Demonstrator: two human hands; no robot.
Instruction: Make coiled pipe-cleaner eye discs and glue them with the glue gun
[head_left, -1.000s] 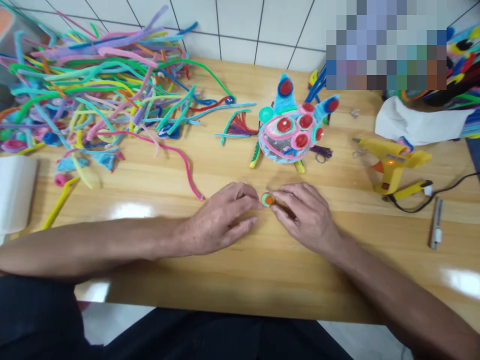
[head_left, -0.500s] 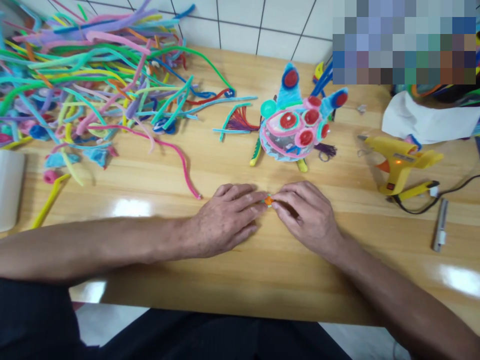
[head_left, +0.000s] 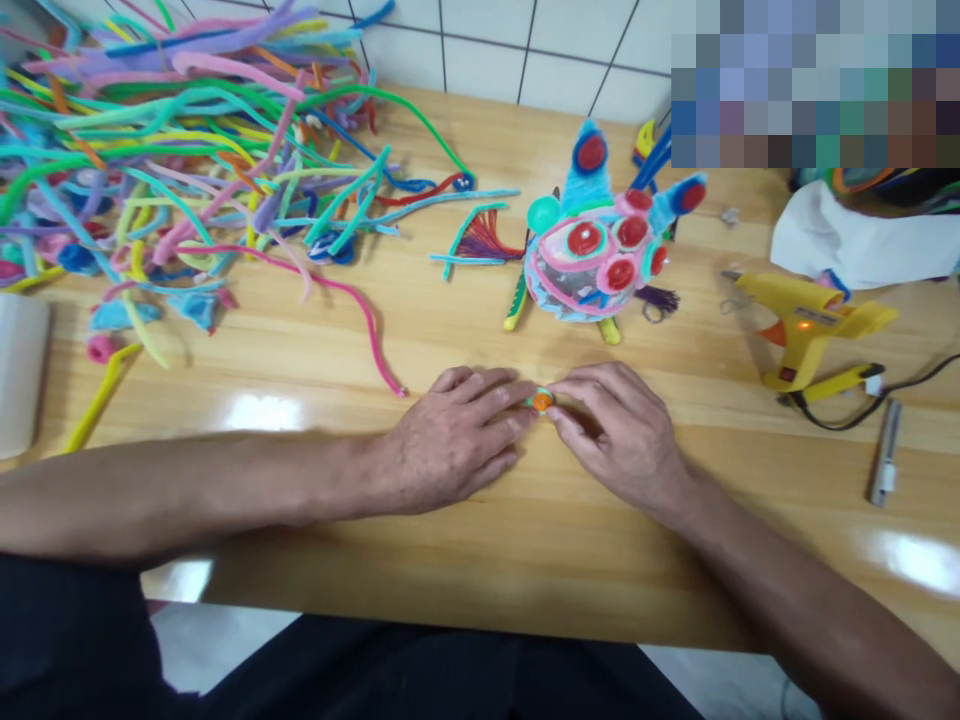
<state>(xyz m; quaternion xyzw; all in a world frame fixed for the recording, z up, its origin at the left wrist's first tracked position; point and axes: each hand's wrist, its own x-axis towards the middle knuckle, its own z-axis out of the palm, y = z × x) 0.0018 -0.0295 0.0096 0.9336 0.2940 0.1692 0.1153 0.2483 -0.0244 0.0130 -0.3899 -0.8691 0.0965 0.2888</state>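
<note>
Between my hands, low over the wooden table, is a small round coil [head_left: 541, 402], orange in the middle with a light green rim; it looks like wound pipe cleaner. My left hand [head_left: 457, 435] rests palm down, with two fingertips holding the coil's left edge. From the right, my right hand [head_left: 626, 430] pinches the coil's edge between thumb and fingers. Beyond my hands stands a fuzzy animal-head figure [head_left: 596, 255] in blue, pink and red, with yellow-green plier handles [head_left: 514, 305] poking out beneath it.
A big heap of coloured pipe cleaners [head_left: 187, 170] covers the back left. One pink pipe cleaner [head_left: 367, 315] reaches toward my left hand. At right lie a yellow glue gun [head_left: 806, 320] with a lit light, its black cord and a grey pen-like tool [head_left: 886, 452]. A white roll [head_left: 19, 375] stands at far left.
The coil has turned between my fingertips and shows more of its round orange face and green rim. My hands have barely moved; the whole view has shifted slightly.
</note>
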